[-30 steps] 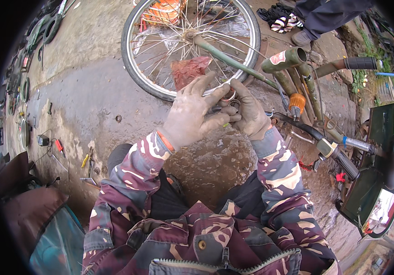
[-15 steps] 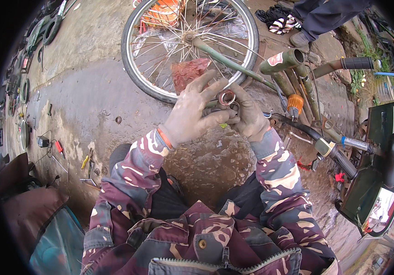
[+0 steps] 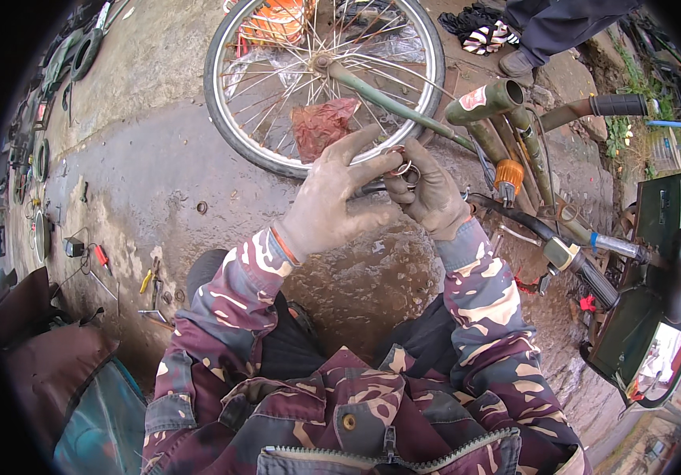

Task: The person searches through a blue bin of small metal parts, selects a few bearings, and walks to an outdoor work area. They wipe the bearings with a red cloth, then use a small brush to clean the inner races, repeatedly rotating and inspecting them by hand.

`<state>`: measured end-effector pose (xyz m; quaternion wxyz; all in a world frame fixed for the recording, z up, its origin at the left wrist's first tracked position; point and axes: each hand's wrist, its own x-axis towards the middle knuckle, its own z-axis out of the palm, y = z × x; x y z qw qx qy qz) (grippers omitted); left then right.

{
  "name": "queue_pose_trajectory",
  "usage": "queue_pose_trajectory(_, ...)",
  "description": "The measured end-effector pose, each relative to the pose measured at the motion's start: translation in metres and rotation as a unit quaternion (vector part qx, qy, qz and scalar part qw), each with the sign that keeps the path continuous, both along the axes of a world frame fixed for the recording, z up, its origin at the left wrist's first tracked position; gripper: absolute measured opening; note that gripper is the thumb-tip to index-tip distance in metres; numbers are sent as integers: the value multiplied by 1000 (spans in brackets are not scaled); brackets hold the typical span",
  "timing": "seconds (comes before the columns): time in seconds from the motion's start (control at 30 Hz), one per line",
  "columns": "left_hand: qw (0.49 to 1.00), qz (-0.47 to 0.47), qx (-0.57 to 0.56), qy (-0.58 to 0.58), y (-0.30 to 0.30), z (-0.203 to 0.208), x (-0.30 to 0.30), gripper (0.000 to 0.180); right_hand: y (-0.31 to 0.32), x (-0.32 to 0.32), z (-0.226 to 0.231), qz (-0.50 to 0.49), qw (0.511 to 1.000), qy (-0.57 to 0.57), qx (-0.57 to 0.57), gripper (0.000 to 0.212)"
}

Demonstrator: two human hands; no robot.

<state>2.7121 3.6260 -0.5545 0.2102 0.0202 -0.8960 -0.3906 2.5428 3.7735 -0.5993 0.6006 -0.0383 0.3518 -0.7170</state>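
Small metal rings (image 3: 406, 169) sit at the fingertips of my right hand (image 3: 438, 195), which is closed on them. One ring is pale and shiny; a darker one partly shows above it. My left hand (image 3: 335, 196) is at their left, its fingers stretched out and spread, one fingertip against the rings and the thumb held apart below. Both hands wear dusty grey gloves. Just beyond them lies a bicycle wheel (image 3: 215, 112) with rusty spokes, and a crumpled reddish-brown wrapper (image 3: 318, 131) rests over the spokes.
To the right lies a green bicycle frame (image 3: 484, 103) with handlebars and an orange reflector (image 3: 509, 173). A green box-like carrier (image 3: 647, 214) stands farther right. Pliers (image 3: 146, 280) and other tools lie at left, near a loose ring (image 3: 202, 207). A person's shoe (image 3: 516, 64) shows at upper right.
My left thumb has moved down, away from the rings. The rings have turned and shifted slightly right within my fingers. The view has shifted a little.
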Motion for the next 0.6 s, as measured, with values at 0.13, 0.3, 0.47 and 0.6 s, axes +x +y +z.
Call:
queue_pose_trajectory(0.13,998,-27,58,8,1,-4,-3,66,0,1,3,-14,1000,24,12,31)
queue_pose_trajectory(0.3,983,-88,162,2,-3,-5,-3,60,1,-1,-3,-69,998,11,-5,28)
queue_pose_trajectory(0.47,967,-13,253,-8,0,0,2,61,4,-6,-7,-12,997,-46,-61,29)
queue_pose_trajectory(0.6,986,-15,164,2,-2,1,-2,66,4,-3,-6,-16,997,-31,-70,30)
